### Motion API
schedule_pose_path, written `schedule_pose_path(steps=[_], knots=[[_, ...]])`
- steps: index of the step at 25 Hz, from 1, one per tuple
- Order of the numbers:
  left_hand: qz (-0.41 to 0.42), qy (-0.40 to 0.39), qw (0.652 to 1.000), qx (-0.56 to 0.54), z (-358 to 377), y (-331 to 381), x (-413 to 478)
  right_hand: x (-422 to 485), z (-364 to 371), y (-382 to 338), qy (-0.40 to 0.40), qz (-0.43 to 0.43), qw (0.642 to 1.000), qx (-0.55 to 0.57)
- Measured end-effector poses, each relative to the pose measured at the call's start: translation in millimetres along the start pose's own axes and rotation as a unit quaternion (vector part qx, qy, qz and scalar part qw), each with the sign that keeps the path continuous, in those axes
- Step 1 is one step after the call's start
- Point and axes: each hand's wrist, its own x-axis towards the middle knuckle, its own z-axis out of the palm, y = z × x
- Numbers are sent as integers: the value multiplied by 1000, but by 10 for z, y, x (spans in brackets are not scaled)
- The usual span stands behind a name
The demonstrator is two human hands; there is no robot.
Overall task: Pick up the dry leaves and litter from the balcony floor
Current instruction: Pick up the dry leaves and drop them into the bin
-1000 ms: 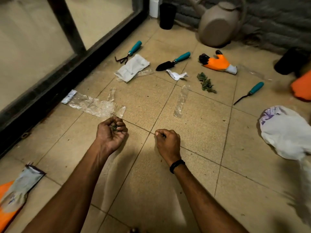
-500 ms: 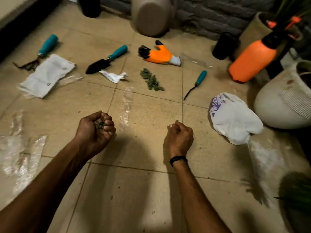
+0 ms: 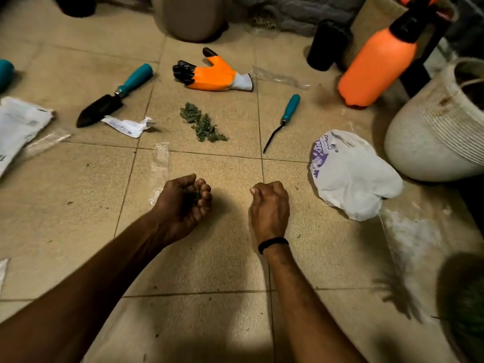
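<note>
Both hands are held low over the tiled floor (image 3: 78, 192), near its middle. The left hand (image 3: 183, 203) is palm up, its fingers curled and pressed together around a small clump of dry leaf fragments (image 3: 192, 197) in the palm. The right hand (image 3: 269, 205), with a black wristband (image 3: 272, 243), is knuckles up and closed into a fist, thumb tip pressed against the forefinger. Whether it pinches anything cannot be determined.

A pile of dry leaves (image 3: 203, 125) lies on the floor beyond the hands, toward the wall edge. Around it:
- an orange glove (image 3: 214, 73) behind it;
- a trowel (image 3: 115, 96) with a teal handle to its left, its blade just beside a crumpled paper scrap (image 3: 128, 125);
- a teal-handled weeder (image 3: 284, 119) to its right.

A clear plastic strip (image 3: 159, 166) lies just beside the left hand. A white plastic bag (image 3: 351, 176) lies right of the right hand, next to a white pot (image 3: 432, 134). An orange sprayer bottle (image 3: 377, 64) stands behind the pot. A white packet (image 3: 18, 124) lies at the floor's left edge.
</note>
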Motion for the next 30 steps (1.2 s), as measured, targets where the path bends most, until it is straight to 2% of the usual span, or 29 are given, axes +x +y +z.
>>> schedule_pose_path(steps=[2, 3, 5, 7, 8, 11, 13, 14, 17, 21, 22, 25, 26, 29, 30], knots=[[-8, 16, 1000, -9, 65, -44, 109, 59, 26, -20, -10, -9, 999, -33], [-6, 32, 999, -17, 110, -75, 168, 97, 2, -45, -14, 14, 1000, -13], [8, 55, 998, -28, 221, -168, 247, 128, -121, -154, -7, 74, 993, 93], [20, 50, 998, -34, 329, -290, 265, 28, -292, -353, -7, 63, 980, 190], [22, 35, 998, -41, 370, -346, 246, -53, -356, -488, -23, 37, 978, 202], [10, -9, 999, -52, 418, -431, 232, -293, -357, -769, -78, -39, 989, 115], [-7, -9, 997, -73, 428, -427, 285, -341, -337, -730, -67, -58, 994, 61], [-10, -4, 996, -90, 422, -421, 322, -319, -358, -654, -54, -54, 994, 72], [8, 26, 993, -119, 362, -418, 392, -146, -535, -326, -30, 40, 989, 139], [6, 16, 991, -136, 325, -410, 397, 204, -662, 234, 60, 147, 981, 111], [4, 14, 991, -134, 327, -413, 408, 277, -671, 376, 51, 138, 986, 81], [8, 17, 992, -125, 352, -428, 419, 367, -653, 648, -73, 93, 991, -59], [10, 16, 992, -124, 360, -431, 421, 365, -631, 675, -81, 80, 991, -70], [14, 17, 993, -115, 366, -438, 417, 340, -640, 634, -24, 125, 992, 15], [15, 17, 994, -112, 368, -442, 411, 325, -699, 631, -30, 136, 989, 40]])
